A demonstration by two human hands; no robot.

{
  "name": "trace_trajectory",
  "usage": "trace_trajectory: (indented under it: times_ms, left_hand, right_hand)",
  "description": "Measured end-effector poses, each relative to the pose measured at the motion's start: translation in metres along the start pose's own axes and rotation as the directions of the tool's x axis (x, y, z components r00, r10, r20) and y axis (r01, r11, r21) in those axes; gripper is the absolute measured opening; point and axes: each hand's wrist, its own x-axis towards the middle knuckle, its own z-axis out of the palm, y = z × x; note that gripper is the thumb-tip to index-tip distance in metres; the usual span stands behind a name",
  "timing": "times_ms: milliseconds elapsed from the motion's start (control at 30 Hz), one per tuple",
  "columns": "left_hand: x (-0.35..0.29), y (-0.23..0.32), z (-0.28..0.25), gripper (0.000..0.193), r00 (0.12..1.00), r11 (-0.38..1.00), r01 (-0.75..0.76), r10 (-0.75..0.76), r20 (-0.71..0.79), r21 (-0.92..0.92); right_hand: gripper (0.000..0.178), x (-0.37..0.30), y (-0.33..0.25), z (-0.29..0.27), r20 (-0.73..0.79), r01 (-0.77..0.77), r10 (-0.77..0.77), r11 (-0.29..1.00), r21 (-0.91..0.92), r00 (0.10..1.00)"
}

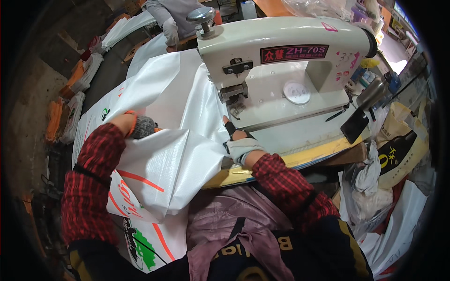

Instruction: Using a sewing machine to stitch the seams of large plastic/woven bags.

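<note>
A large white woven sack (159, 154) with orange stripes, red lettering and a green print lies folded across the left of the sewing machine (272, 42). My left hand (142, 127), in a grey knitted glove with an orange cuff, is closed on a fold of the sack; the cloth hides part of its fingers. Just below the machine's needle area, my right hand (241, 144) wears a pale glove with black bands. One bare digit stretches along the sack's edge toward the presser foot (236, 111), while the others are curled at the cloth, partly hidden.
A yellow-edged table (323, 151) carries the machine. A dark phone-like slab (355, 125) sits on its right. Printed bags (403, 145) and crumpled plastic (375, 196) fill the right side. Stacked sacks (86, 72) line the left. Another person's gloved hand (171, 35) appears at the back.
</note>
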Motion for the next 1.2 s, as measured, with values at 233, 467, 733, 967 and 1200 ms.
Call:
trace_trajectory:
  times_ms: [233,467,733,967,1200]
  left_hand:
    - [-0.026,0.107,0.132,0.058,0.326,0.326,-0.945,0.945,0.021,0.010]
    - [-0.127,0.206,0.146,0.022,0.457,0.375,-0.883,0.826,0.330,0.283]
    - [-0.166,0.205,0.134,0.021,0.503,0.426,-0.864,0.710,0.492,0.268]
    - [-0.151,0.131,0.051,0.022,0.894,0.667,-0.381,0.442,0.072,0.640]
    - [-0.106,0.151,0.103,0.018,0.777,0.672,-0.457,0.620,-0.106,0.583]
  right_hand:
    - [0.074,-0.041,0.017,0.022,-0.157,0.210,-0.163,0.907,0.365,0.974]
    - [0.064,-0.069,0.030,0.027,-0.338,0.431,-0.269,0.616,0.659,0.902]
    - [0.065,-0.107,-0.009,0.037,-0.206,0.262,-0.333,0.915,-0.306,0.920]
    - [0.070,-0.076,-0.028,0.003,-0.217,-0.025,-0.002,0.992,-0.121,0.976]
    - [0.041,0.075,0.025,0.035,-0.717,0.146,0.062,0.963,0.225,0.694]
